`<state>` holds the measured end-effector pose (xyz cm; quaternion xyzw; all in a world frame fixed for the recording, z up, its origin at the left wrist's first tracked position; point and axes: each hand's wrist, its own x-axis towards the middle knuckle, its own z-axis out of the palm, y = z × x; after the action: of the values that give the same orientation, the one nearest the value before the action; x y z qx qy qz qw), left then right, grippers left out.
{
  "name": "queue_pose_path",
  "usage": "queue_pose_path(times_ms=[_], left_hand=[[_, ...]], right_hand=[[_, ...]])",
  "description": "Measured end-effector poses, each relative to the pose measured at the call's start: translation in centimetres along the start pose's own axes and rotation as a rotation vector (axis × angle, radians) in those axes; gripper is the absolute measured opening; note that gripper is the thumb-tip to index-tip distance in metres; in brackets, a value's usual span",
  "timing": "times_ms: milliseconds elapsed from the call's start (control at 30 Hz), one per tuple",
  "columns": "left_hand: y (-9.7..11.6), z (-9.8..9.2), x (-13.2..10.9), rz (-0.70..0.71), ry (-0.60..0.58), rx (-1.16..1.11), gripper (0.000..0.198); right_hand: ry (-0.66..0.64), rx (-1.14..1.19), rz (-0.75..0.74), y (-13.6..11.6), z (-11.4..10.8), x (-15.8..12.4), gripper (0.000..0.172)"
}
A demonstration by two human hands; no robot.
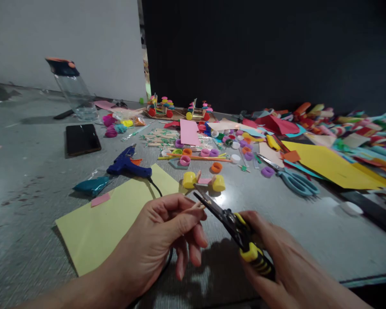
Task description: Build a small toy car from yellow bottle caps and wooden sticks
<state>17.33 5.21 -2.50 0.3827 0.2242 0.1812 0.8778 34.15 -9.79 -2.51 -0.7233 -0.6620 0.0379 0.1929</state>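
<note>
Small pale wooden sticks are pinched between the thumb and fingers of my left hand. My right hand is wrapped round the yellow-and-black handles of a pair of cutters. The cutters' blades are parted and reach up to the stick ends beside my left fingertips. Just beyond them, two yellow bottle caps stand joined by a pink strip.
A blue glue gun lies on yellow-green paper, its cord passing under my left hand. Farther off are a phone, a bottle, bottle caps and toy cars. Blue-handled scissors and coloured paper lie right.
</note>
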Motion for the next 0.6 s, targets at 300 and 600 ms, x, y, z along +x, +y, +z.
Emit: queue_pose_path(times_ms=[300,600], left_hand=[[-0.52,-0.16,0.05,0.036,0.004,0.012,0.02],[-0.74,0.08,0.12,0.012,-0.02,0.021,0.022]], right_hand=[[-0.031,0.008,0.012,0.63,0.41,-0.32,0.015],[-0.039,0.01,0.065,0.89,0.53,-0.81,0.032]])
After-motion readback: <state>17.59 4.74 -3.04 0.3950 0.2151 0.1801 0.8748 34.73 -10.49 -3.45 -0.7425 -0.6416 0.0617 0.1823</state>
